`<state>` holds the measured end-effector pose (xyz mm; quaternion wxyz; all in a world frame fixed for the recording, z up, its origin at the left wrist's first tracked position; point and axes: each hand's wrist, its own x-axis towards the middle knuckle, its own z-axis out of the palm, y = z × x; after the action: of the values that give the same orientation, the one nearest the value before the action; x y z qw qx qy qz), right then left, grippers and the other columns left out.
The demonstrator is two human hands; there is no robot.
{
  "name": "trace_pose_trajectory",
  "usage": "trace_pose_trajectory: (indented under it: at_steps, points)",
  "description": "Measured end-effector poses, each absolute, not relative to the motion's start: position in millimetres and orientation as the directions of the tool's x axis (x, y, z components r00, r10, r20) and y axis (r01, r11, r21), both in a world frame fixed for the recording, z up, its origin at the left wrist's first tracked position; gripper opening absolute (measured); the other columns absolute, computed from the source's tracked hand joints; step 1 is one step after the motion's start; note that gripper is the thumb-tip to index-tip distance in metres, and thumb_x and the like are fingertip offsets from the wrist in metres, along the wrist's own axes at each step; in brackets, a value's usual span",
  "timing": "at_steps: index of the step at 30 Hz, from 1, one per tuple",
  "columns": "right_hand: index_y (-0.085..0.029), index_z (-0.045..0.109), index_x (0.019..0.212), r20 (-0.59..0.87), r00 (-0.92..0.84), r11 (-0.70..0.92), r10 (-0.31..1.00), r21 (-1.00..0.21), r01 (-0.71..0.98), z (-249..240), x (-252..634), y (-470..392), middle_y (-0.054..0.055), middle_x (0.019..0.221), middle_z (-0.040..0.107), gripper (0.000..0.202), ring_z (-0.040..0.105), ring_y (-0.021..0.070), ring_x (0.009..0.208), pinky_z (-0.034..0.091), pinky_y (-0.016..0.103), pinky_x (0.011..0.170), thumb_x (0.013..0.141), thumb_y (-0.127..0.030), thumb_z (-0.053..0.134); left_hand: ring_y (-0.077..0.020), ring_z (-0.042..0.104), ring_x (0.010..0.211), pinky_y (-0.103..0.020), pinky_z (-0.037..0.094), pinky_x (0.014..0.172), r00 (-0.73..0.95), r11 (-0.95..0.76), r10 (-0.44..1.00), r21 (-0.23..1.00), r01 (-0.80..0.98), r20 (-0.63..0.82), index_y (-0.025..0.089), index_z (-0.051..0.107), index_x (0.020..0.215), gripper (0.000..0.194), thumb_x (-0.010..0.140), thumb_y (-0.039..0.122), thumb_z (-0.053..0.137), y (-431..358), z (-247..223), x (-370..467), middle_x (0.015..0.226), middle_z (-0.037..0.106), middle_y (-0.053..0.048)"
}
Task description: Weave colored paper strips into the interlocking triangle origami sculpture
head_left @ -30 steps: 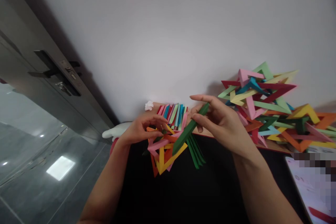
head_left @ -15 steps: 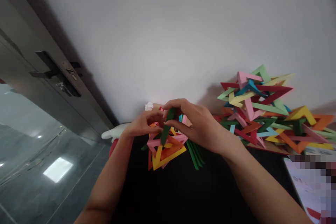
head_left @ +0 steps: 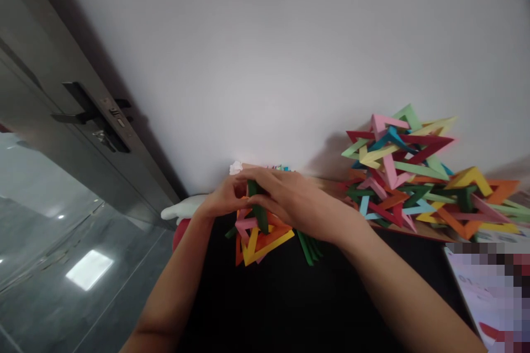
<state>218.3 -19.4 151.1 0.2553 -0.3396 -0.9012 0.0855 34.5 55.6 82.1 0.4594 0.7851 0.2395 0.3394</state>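
A folded green paper strip (head_left: 259, 215) is pinched between the thumb and fingers of my right hand (head_left: 296, 201), its lower end slanting down over an interlocked paper model (head_left: 269, 246). This model is made of orange, yellow and pink folded strips in triangular frames. My left hand (head_left: 223, 198) is closed at the model's upper left, close against the strip; its fingertips are partly hidden, so what they grip is unclear. Another green paper end (head_left: 231, 233) sticks out at the model's left. Right of it, several loose green strips (head_left: 309, 248) lie on the black tabletop (head_left: 248, 303).
Multicoloured paper star models (head_left: 397, 149) are piled at the right against the wall. A printed sheet or screen (head_left: 466, 281) lies at the lower right. Crumpled white paper (head_left: 236, 167) and a white rounded object (head_left: 182, 208) sit left. A door with a handle (head_left: 78, 117) stands further left.
My right hand has moved left toward my left hand and lies flatter, covering more of the model. The green strip has shifted left with it and now leans the other way.
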Motion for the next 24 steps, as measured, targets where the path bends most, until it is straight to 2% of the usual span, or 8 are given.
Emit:
trace_pose_trajectory:
  at_steps: [4,7,10,13,15,18,20,24]
  points:
    - [-0.015,0.054,0.116,0.346,-0.712,0.792,0.611,-0.246,0.559,154,210,-23,0.011,0.119,0.062,0.026,0.061,0.021,0.101,0.049,0.031,0.081,0.09,-0.011,0.05,-0.0219,0.063,0.098,-0.032,0.05,0.086,0.646,-0.574,0.679,0.8,0.172,0.349,0.017,0.069,0.095,0.026,0.069,0.013,0.071,54,89,34,0.101,0.07,-0.006]
    - [-0.017,0.058,0.111,0.337,-0.703,0.78,0.626,-0.264,0.567,152,208,-20,0.009,0.12,0.063,0.026,0.06,0.0194,0.103,0.048,0.03,0.083,0.09,-0.006,0.048,-0.0194,0.064,0.09,-0.03,0.051,0.079,0.646,-0.567,0.676,0.81,0.15,0.354,0.016,0.068,0.094,0.025,0.069,0.012,0.069,55,89,35,0.094,0.07,-0.005]
    - [-0.02,0.061,0.108,0.343,-0.603,0.694,0.72,-0.351,0.628,147,211,-18,0.007,0.112,0.067,0.028,0.062,0.0188,0.096,0.048,0.03,0.078,0.09,-0.006,0.046,-0.0169,0.065,0.081,-0.026,0.052,0.069,0.645,-0.485,0.679,0.874,0.037,0.35,0.014,0.067,0.094,0.026,0.068,0.016,0.072,56,85,37,0.09,0.07,-0.005]
    - [-0.02,0.06,0.109,0.347,-0.485,0.595,0.803,-0.424,0.683,141,213,-20,0.005,0.097,0.071,0.025,0.064,0.0191,0.086,0.046,0.03,0.071,0.088,-0.012,0.05,-0.0174,0.067,0.083,-0.026,0.053,0.071,0.653,-0.361,0.691,0.931,-0.062,0.311,0.014,0.066,0.097,0.028,0.07,0.017,0.072,54,84,39,0.091,0.071,-0.007]
    - [-0.019,0.061,0.108,0.331,-0.47,0.575,0.818,-0.433,0.694,136,212,-23,0.005,0.091,0.071,0.022,0.065,0.0197,0.082,0.044,0.03,0.069,0.087,-0.015,0.054,-0.0189,0.067,0.087,-0.027,0.054,0.075,0.645,-0.321,0.711,0.945,-0.056,0.28,0.014,0.066,0.099,0.031,0.069,0.016,0.074,51,86,41,0.093,0.071,-0.007]
    - [-0.017,0.062,0.102,0.334,-0.489,0.593,0.805,-0.448,0.67,128,211,-28,0.007,0.094,0.071,0.018,0.065,0.0208,0.084,0.043,0.03,0.069,0.085,-0.013,0.056,-0.0188,0.068,0.088,-0.028,0.054,0.078,0.636,-0.302,0.731,0.953,-0.024,0.248,0.015,0.066,0.101,0.032,0.07,0.015,0.074,48,88,42,0.094,0.072,-0.007]
    - [-0.018,0.062,0.099,0.362,-0.441,0.571,0.821,-0.51,0.643,121,210,-30,0.006,0.091,0.071,0.015,0.065,0.0198,0.082,0.044,0.029,0.068,0.085,-0.013,0.057,-0.0177,0.068,0.087,-0.027,0.054,0.078,0.639,-0.284,0.731,0.958,-0.033,0.239,0.015,0.065,0.103,0.03,0.074,0.016,0.072,47,87,41,0.095,0.072,-0.008]
    - [-0.02,0.061,0.09,0.4,-0.233,0.458,0.886,-0.683,0.57,104,211,-32,0.002,0.082,0.071,0.007,0.064,0.0166,0.074,0.045,0.027,0.065,0.084,-0.018,0.06,-0.0165,0.068,0.086,-0.025,0.054,0.073,0.631,-0.205,0.753,0.978,-0.046,0.187,0.014,0.062,0.108,0.034,0.076,0.015,0.071,46,80,39,0.098,0.07,-0.008]
